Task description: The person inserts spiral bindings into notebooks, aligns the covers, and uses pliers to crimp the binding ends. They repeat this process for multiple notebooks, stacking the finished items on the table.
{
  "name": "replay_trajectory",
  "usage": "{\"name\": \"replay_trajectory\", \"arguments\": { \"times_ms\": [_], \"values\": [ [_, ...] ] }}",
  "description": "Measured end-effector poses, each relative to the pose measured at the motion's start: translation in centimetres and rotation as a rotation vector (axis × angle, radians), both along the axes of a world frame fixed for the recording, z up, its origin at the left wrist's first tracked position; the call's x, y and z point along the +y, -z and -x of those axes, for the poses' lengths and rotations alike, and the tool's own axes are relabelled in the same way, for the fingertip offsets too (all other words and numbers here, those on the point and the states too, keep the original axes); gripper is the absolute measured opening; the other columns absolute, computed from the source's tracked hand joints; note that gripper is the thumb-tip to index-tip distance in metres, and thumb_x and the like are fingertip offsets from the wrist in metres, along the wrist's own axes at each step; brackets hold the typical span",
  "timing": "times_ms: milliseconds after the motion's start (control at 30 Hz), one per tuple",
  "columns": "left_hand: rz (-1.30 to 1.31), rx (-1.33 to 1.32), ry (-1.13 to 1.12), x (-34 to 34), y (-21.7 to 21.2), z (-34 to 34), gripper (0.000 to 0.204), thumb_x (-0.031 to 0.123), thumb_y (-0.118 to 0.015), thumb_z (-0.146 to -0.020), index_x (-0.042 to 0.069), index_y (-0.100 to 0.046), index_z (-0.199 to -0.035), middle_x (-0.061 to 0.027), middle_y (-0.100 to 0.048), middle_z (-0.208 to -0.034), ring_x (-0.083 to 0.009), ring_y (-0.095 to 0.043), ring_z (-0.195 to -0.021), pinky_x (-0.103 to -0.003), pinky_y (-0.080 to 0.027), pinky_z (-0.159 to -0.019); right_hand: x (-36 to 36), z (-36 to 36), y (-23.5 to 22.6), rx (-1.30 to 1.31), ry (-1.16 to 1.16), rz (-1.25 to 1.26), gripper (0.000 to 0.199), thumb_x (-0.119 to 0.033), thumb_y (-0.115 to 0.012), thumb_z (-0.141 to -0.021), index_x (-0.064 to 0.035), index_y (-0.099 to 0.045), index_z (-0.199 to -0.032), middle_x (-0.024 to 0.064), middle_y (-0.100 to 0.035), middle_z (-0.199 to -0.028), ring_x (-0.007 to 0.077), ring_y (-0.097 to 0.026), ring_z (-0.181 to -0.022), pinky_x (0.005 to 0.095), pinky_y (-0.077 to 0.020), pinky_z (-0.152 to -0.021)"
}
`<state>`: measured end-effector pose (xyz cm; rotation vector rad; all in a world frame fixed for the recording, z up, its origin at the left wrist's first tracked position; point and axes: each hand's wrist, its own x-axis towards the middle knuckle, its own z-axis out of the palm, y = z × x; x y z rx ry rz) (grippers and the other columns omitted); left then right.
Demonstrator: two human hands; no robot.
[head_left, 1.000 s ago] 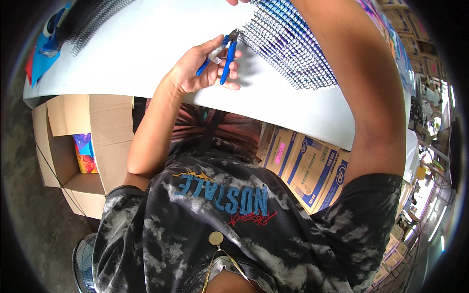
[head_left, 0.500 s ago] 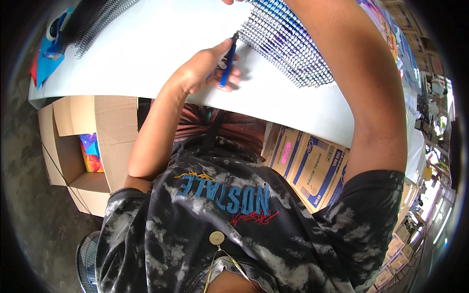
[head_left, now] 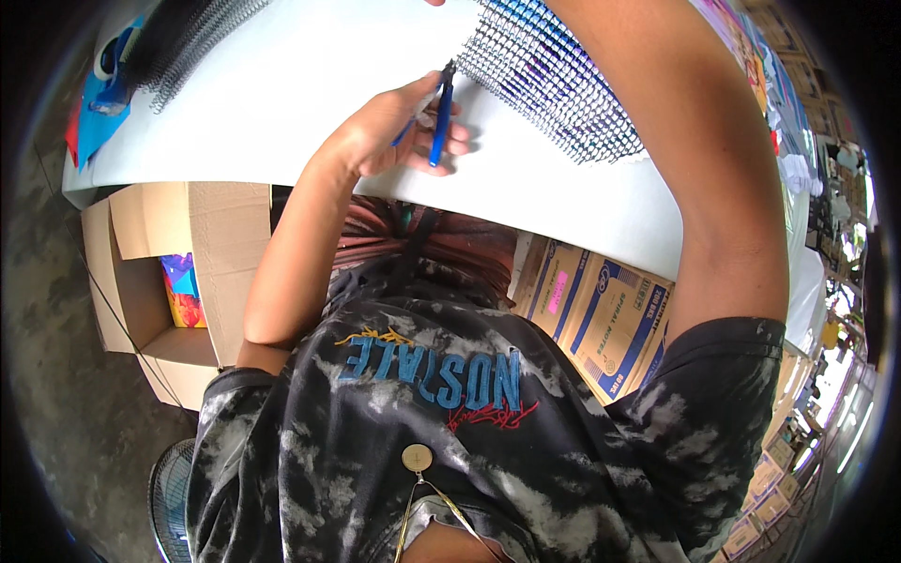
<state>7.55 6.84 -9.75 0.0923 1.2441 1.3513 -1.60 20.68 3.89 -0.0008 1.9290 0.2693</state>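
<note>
My left hand [head_left: 380,131] is closed around blue-handled pliers [head_left: 439,117], whose handles lie together and whose dark tip points up at the near edge of a row of metal spiral bindings [head_left: 554,80] on the white table [head_left: 310,84]. My right forearm reaches up across the right side, over the bindings. Of my right hand [head_left: 434,3], only a fingertip shows at the top edge, so its grip is hidden.
Black wire coils [head_left: 192,42] and blue and red sheets [head_left: 99,103] lie at the table's far left. Under the table stand an open cardboard box [head_left: 164,272] holding a colourful item and printed cartons [head_left: 591,310]. A fan [head_left: 169,493] sits on the floor.
The pliers' handles have come together in my left hand. The hand has shifted slightly towards the table's near edge, and the tool now stands more upright against the bindings.
</note>
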Motion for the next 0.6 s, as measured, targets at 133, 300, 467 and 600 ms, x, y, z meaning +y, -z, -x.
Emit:
{"name": "replay_trajectory", "arguments": {
  "times_ms": [133, 300, 467, 600],
  "values": [
    [-0.326, -0.448, 0.021, -1.0, 3.0, 1.0, 0.063, 0.045, -0.024, -0.096, -0.009, -0.041, -0.123, -0.0265, -0.055, -0.109, -0.0367, -0.056, -0.105, -0.057, -0.047, -0.083, -0.4, 0.0, -0.6, -0.015, -0.018, -0.019, 0.050, -0.005, -0.056, -0.080, -0.0166, -0.049, -0.129, 0.0044, -0.046, -0.134, 0.0226, -0.052, -0.112, 0.0414, -0.0397, -0.090],
    [-0.394, -0.598, 0.013, -0.6, 3.7, 2.3, 0.057, 0.043, -0.027, -0.096, -0.007, -0.047, -0.113, -0.0168, -0.056, -0.091, -0.0218, -0.058, -0.076, -0.043, -0.055, -0.067, -0.4, -0.1, -0.6, -0.001, -0.021, -0.019, 0.050, -0.005, -0.056, -0.080, -0.0165, -0.050, -0.128, 0.0045, -0.047, -0.134, 0.0225, -0.052, -0.112, 0.0413, -0.0398, -0.090],
    [-0.090, -0.119, 0.077, 0.1, 1.4, 2.7, 0.056, 0.044, -0.027, -0.096, -0.006, -0.048, -0.111, -0.0132, -0.056, -0.081, -0.0170, -0.057, -0.068, -0.038, -0.056, -0.062, -0.3, -0.2, -0.6, 0.006, -0.018, -0.016, 0.050, -0.005, -0.056, -0.080, -0.0163, -0.050, -0.128, 0.0046, -0.047, -0.134, 0.0225, -0.052, -0.112, 0.0412, -0.0398, -0.090],
    [-0.304, -0.462, 0.009, -0.2, 2.1, 0.9, 0.065, 0.048, -0.020, -0.096, -0.008, -0.040, -0.123, -0.0253, -0.056, -0.107, -0.0362, -0.053, -0.111, -0.060, -0.043, -0.086, -0.3, -0.2, -0.7, 0.013, -0.022, -0.013, 0.049, -0.005, -0.056, -0.080, -0.0162, -0.050, -0.128, 0.0047, -0.047, -0.134, 0.0225, -0.052, -0.112, 0.0411, -0.0399, -0.090]
  ]
}}
